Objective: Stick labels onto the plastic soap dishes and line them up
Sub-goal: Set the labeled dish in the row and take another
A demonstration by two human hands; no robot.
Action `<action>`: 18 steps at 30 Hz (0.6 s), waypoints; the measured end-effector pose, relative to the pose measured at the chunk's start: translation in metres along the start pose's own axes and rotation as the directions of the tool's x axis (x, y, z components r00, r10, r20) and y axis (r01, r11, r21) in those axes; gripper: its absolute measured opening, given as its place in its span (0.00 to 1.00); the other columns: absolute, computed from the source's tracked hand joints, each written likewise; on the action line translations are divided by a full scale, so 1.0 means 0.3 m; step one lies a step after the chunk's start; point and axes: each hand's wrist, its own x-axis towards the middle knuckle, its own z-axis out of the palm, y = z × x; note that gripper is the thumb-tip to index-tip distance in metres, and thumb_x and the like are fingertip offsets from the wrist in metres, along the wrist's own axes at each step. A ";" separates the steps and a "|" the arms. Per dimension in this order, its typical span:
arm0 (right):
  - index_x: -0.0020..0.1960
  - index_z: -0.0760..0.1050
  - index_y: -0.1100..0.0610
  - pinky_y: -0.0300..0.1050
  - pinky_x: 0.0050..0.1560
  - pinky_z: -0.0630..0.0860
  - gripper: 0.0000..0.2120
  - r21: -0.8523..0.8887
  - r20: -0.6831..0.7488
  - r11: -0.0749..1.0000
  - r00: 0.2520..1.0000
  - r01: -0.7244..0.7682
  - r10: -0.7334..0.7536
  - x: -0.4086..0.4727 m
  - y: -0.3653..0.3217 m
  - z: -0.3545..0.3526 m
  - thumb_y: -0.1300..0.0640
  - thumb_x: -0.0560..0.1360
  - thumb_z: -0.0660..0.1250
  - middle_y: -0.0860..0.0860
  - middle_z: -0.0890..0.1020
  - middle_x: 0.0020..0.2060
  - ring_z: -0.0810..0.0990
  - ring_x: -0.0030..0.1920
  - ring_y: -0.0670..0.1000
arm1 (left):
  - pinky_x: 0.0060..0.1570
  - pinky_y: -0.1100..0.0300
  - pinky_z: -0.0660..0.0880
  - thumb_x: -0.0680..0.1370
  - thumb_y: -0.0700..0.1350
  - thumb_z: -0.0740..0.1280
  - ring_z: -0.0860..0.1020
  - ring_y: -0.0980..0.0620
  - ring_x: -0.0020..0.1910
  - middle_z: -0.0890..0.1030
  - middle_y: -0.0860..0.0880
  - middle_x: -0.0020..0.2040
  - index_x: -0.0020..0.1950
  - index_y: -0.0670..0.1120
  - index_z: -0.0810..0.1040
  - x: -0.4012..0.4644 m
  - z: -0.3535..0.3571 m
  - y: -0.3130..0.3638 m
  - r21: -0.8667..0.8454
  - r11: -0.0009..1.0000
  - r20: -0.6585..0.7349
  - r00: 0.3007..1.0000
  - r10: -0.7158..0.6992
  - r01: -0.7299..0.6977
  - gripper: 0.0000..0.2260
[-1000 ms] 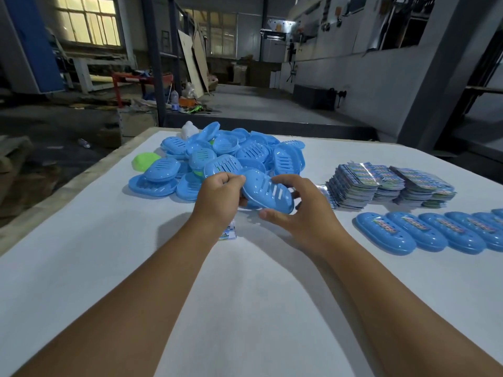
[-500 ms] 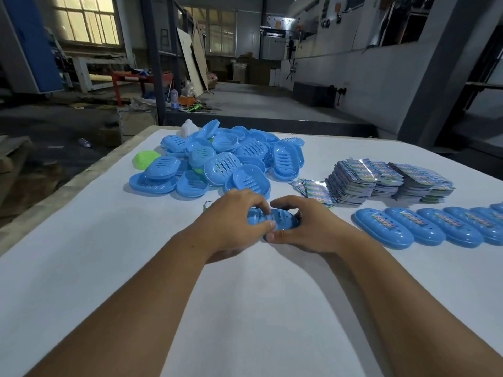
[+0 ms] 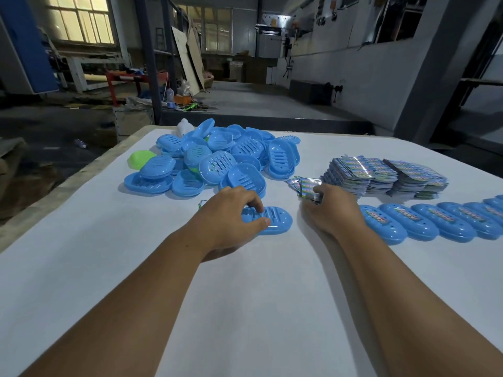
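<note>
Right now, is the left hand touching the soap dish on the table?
Touching. The head view shows the left hand gripping the soap dish, fingers on top, thumb against its near edge.

Left hand (image 3: 231,213) curled, palm down; right hand (image 3: 330,210) pinching.

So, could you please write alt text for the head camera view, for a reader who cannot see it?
A person's left hand holds a blue soap dish on a white table, while the right hand picks labels beside the label stacks. Behind lies a pile of unlabelled dishes; a row of labelled dishes extends right.
</note>
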 end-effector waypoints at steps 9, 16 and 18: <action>0.41 0.74 0.53 0.47 0.43 0.68 0.10 -0.151 -0.068 0.988 0.998 -0.017 0.007 0.010 -0.024 -0.002 0.54 0.79 0.60 0.55 0.82 0.47 0.79 0.52 0.61 | 0.54 0.58 0.72 0.74 0.59 0.72 0.73 0.58 0.54 0.77 0.59 0.49 0.45 0.57 0.79 0.004 0.006 0.007 -0.024 1.000 -0.054 0.998 -0.015 0.014 0.07; 0.34 0.72 0.59 0.44 0.34 0.65 0.09 -0.092 -0.105 0.994 0.993 -0.058 0.049 -0.011 -0.034 -0.021 0.57 0.71 0.64 0.52 0.76 0.30 0.75 0.38 0.60 | 0.43 0.75 0.65 0.76 0.55 0.72 0.75 0.67 0.46 0.78 0.61 0.43 0.44 0.54 0.81 0.006 0.003 0.017 -0.093 0.995 -0.163 0.986 -0.041 0.026 0.06; 0.35 0.75 0.58 0.44 0.33 0.68 0.10 -0.015 -0.115 0.999 0.992 -0.045 0.043 -0.021 -0.035 -0.037 0.53 0.72 0.67 0.51 0.79 0.31 0.77 0.38 0.59 | 0.41 0.73 0.66 0.76 0.54 0.72 0.75 0.69 0.44 0.79 0.61 0.40 0.43 0.53 0.81 0.010 0.005 0.017 -0.145 0.988 -0.183 0.980 -0.077 0.050 0.07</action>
